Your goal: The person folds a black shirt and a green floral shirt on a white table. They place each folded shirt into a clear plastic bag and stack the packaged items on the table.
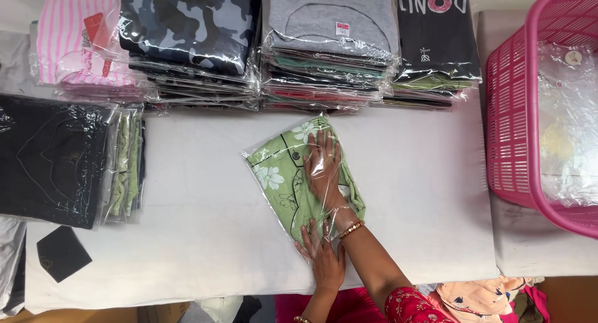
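Note:
A folded green garment with white flowers lies in a clear plastic bag at the middle of the white table. My right hand is slid inside the bag. It lies flat on the garment with its fingers spread, under the shiny plastic. A gold bangle is on that wrist. My left hand holds the bag's open near edge, just below the right wrist.
Stacks of bagged folded clothes line the far edge: pink striped, camouflage, grey, black printed. A black bagged pile sits at the left, with a small dark piece below it. A pink basket holding plastic bags stands at the right.

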